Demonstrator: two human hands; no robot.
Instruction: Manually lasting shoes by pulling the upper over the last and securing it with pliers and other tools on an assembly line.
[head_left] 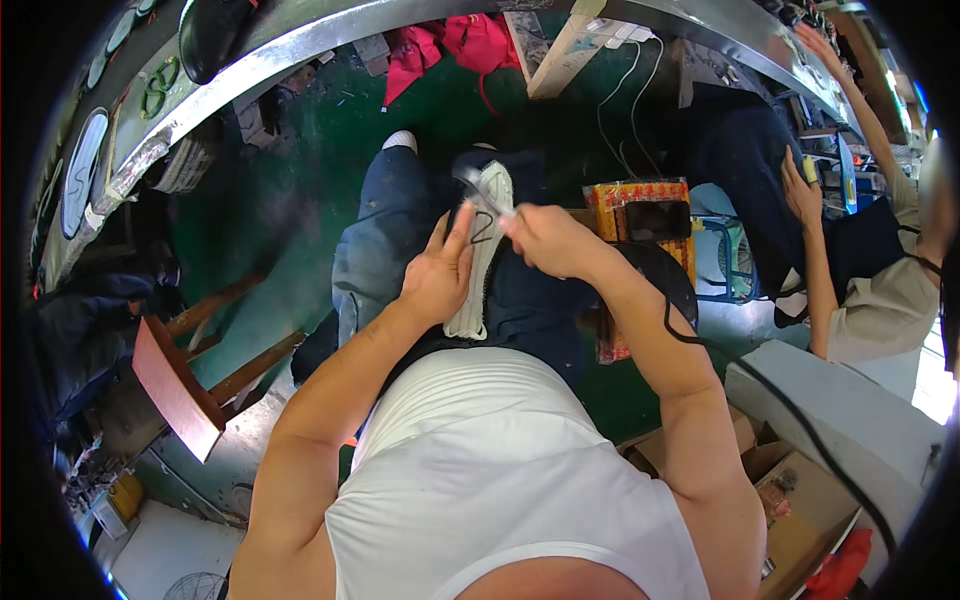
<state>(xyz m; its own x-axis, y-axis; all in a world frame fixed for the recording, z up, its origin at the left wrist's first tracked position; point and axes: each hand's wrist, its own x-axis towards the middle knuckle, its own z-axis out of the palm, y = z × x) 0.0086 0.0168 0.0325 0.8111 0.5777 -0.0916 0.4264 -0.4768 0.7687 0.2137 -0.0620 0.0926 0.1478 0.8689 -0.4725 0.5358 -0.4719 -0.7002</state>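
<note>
Head view: the pale sole-shaped piece (481,258) lies along my lap (375,245). My left hand (437,278) has two digits extended; pinching, I cannot tell. My right hand (553,241) curls around a blurred metal tool (487,195); a slip could catch my close left fingertips.

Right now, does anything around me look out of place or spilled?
One thing, perhaps: the red cloth looks crumpled below the edge of the far bench, as if dropped rather than put away. I see no spill near the white shoe piece on your lap.
</note>
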